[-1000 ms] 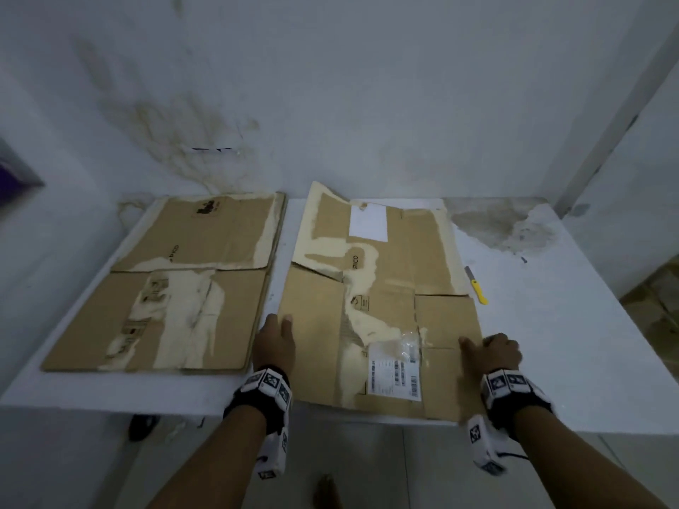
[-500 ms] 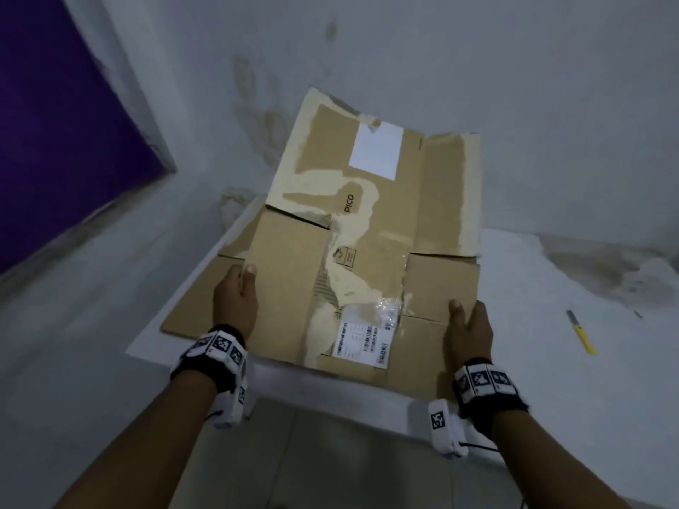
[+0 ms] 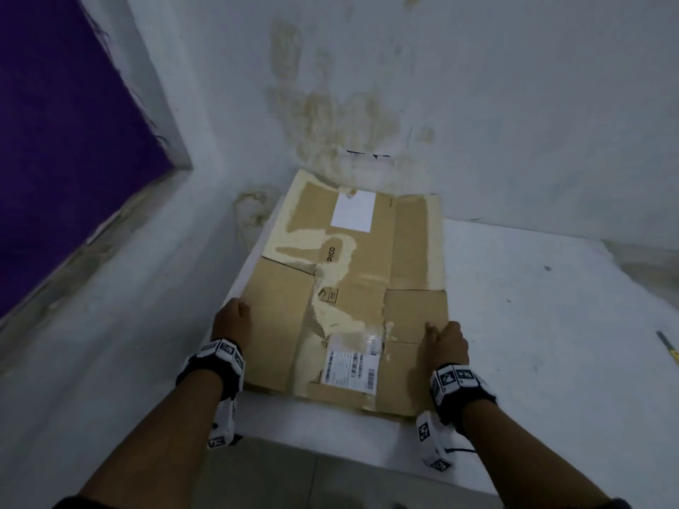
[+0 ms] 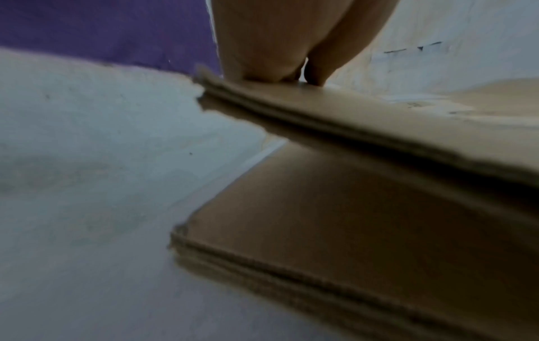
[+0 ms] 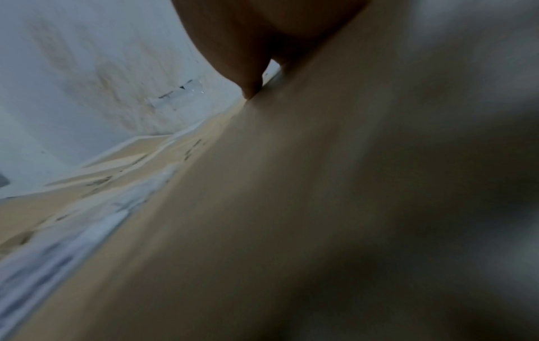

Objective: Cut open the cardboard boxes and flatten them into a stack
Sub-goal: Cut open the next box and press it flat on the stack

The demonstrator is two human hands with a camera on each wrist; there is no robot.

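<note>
A flattened cardboard box with a white label and a shipping sticker lies nearly flat over the left part of the white table. My left hand grips its left edge and my right hand grips its right edge. In the left wrist view the held sheet hangs a little above a second flattened cardboard, with a gap between them. The right wrist view is blurred; the cardboard fills it, with a fingertip on its edge.
A yellow-handled knife lies on the table at the far right. Stained white walls stand behind and to the left of the table, with a purple panel on the left. The table's near edge is just below my wrists.
Both hands lifted the labelled cardboard off the table's middle, swung it left with its far end raised, and have lowered it almost flat over the other flattened cardboard.
</note>
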